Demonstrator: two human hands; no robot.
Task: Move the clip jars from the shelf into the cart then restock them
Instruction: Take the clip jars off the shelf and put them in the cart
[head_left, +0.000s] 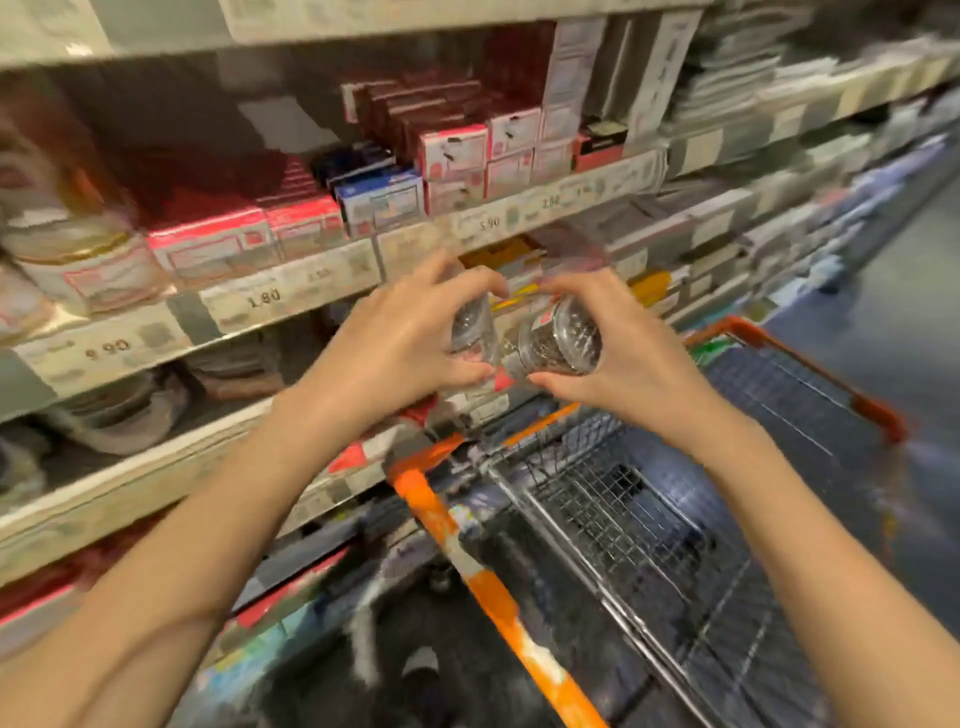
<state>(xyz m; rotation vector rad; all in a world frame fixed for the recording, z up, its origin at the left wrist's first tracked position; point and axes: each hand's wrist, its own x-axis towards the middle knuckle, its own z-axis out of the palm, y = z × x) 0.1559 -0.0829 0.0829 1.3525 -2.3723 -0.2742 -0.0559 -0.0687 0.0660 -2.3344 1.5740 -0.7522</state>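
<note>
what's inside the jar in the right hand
Through the clear jar gripped by the right hand, a dark mass of small metal clips shows. Fingers cover its upper side, so the fill level stays hidden.

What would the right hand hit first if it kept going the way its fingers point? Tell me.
The right hand, gripping a clear clip jar, points left toward the left hand. Its jar would likely meet the jar in the left hand first; they look almost touching, though blur hides the gap.
</note>
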